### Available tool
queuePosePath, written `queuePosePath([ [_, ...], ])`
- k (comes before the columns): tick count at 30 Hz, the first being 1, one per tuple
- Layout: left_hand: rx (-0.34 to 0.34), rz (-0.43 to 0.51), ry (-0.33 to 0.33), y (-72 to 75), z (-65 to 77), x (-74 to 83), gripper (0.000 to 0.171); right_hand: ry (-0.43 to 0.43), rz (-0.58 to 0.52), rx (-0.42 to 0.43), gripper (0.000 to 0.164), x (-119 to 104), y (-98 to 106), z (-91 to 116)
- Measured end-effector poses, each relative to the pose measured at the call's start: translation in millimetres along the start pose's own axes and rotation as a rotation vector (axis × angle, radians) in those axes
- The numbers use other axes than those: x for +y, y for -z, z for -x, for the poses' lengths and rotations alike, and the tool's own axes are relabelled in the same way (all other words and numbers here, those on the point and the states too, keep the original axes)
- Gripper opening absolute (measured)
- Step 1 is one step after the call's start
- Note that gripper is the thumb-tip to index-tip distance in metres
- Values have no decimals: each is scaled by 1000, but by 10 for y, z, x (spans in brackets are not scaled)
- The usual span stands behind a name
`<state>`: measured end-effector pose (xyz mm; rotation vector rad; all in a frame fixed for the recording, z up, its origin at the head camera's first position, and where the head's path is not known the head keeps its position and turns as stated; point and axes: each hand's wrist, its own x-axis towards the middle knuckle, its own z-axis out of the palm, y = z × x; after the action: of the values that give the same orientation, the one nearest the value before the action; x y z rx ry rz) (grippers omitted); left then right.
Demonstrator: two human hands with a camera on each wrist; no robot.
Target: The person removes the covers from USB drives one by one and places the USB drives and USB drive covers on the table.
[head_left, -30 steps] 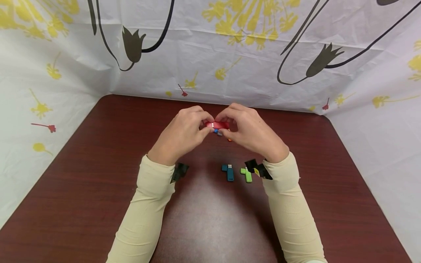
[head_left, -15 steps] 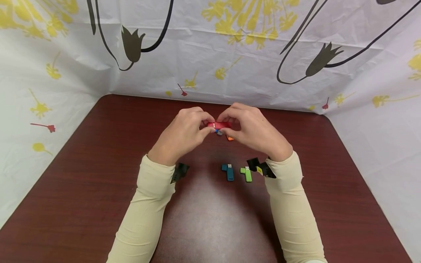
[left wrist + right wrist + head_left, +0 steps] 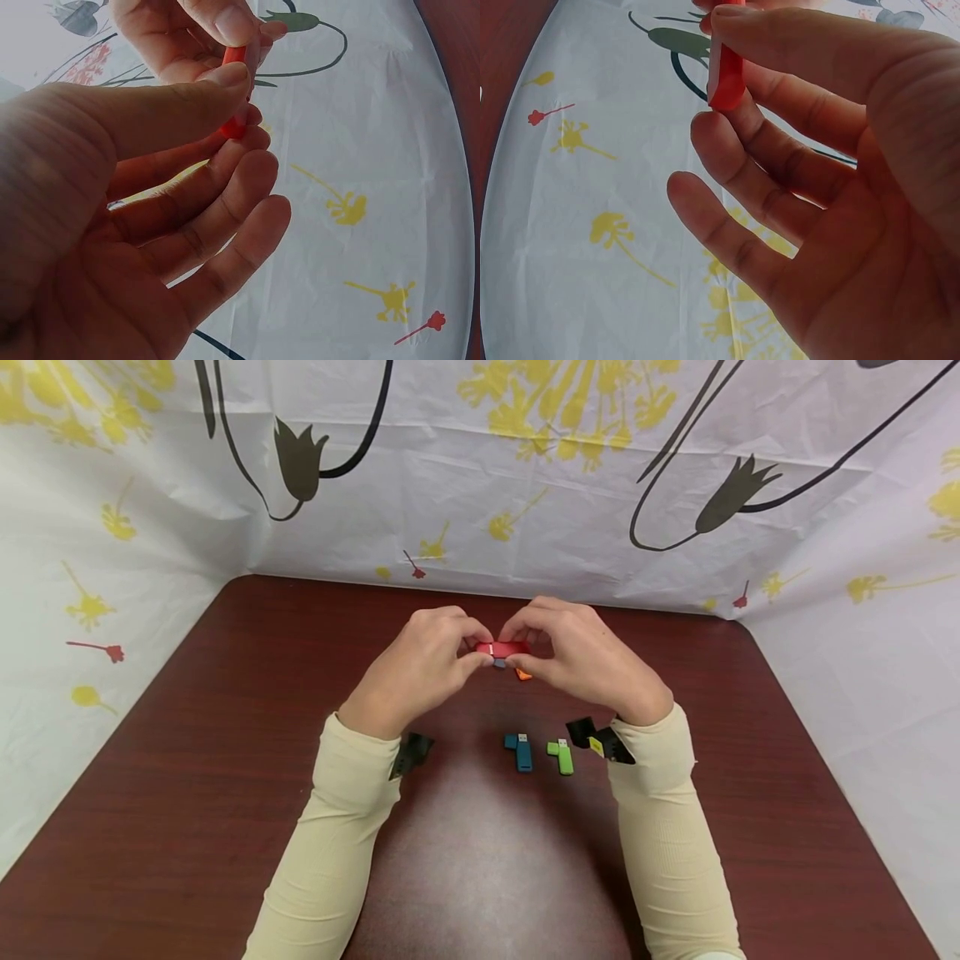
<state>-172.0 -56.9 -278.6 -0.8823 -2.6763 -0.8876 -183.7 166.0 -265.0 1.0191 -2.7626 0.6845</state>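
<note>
Both hands meet over the far middle of the table in the head view, holding a red USB stick (image 3: 512, 649) level between them. My left hand (image 3: 408, 668) pinches its capped left end (image 3: 234, 129) between thumb and fingertips. The right end of the body is gripped by my right hand (image 3: 588, 660), thumb in front and fingers behind. A thin pale band shows where cap and body meet. In the right wrist view the red body (image 3: 729, 91) sticks out below the thumb, and the remaining fingers are loosely bent. Fingers hide parts of the stick.
Behind the hands lie a grey piece (image 3: 499, 663) and an orange piece (image 3: 522, 674), partly covered. Nearer, a teal USB stick (image 3: 523, 756) and a green USB stick (image 3: 565, 760) lie with caps beside their bare plugs. A patterned white sheet (image 3: 450, 468) surrounds the dark red table (image 3: 187, 735).
The hands and red USB stick have shifted slightly to the right. A blue piece seen under the stick earlier is now hidden, while more of the orange piece shows.
</note>
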Motion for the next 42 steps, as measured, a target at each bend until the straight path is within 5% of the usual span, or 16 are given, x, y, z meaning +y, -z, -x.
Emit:
queuePosePath([
  [21, -14, -10, -7, 21, 0, -1, 16, -4, 5, -8, 19, 33, 15, 9],
  [32, 67, -9, 61, 125, 75, -65, 18, -133, 18, 102, 15, 231, 225, 182],
  [42, 67, -23, 88, 138, 99, -117, 19, -173, -30, 52, 17, 169, 128, 110],
])
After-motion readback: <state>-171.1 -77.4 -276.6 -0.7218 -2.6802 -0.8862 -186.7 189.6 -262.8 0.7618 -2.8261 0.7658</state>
